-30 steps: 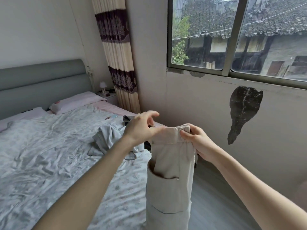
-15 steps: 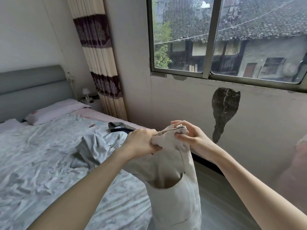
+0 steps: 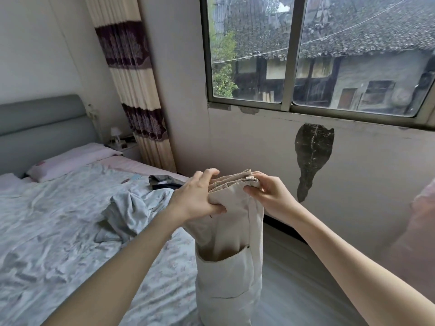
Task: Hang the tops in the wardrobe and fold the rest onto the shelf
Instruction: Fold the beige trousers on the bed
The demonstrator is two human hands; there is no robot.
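Since a moment ago our left hand (image 3: 197,196) has opened its upper fingers over the waistband while the thumb still pinches the trousers (image 3: 231,255) below. Our right hand (image 3: 266,194) grips the waistband just beside it. The trousers hang beneath both hands; a grey top (image 3: 131,208) lies on the bed (image 3: 47,243), left of them.

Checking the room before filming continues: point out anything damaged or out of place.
The wall under the window has a dark patch where the surface has come off, plus chips along the sill. Crumpled clothes lie on the bed.
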